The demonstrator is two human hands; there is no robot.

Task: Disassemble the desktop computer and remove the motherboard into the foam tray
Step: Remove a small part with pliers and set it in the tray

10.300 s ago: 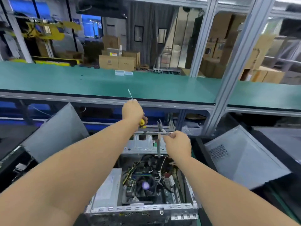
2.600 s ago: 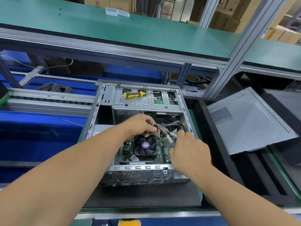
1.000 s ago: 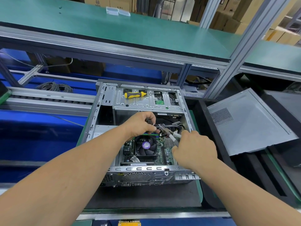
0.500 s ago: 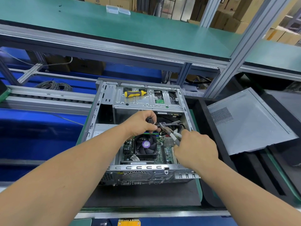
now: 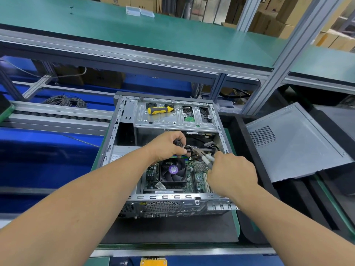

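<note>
An open desktop computer case (image 5: 124, 120) lies on a black mat, its side removed. Inside, the green motherboard (image 5: 198, 176) carries a black CPU fan (image 5: 172, 172) with a purple sticker. My left hand (image 5: 168, 144) grips a bundle of black cables (image 5: 179, 144) above the board. My right hand (image 5: 230, 173) holds pliers with grey-white handles (image 5: 205, 159), and their jaws reach the cable bundle at a white tie. A yellow-and-black screwdriver (image 5: 159, 110) lies on the metal drive cage (image 5: 172, 120) at the far end of the case.
The removed grey side panel (image 5: 299, 144) leans in a black foam tray (image 5: 249, 143) to the right. A green shelf (image 5: 153, 29) on aluminium posts overhangs the bench. A roller rail (image 5: 57, 114) and coiled grey cable (image 5: 65, 100) sit to the left.
Both hands stay at the cable bundle inside the case. Over the last second my left hand has lifted the cables slightly and the pliers have shifted little. The screwdriver has stayed on the drive cage.
</note>
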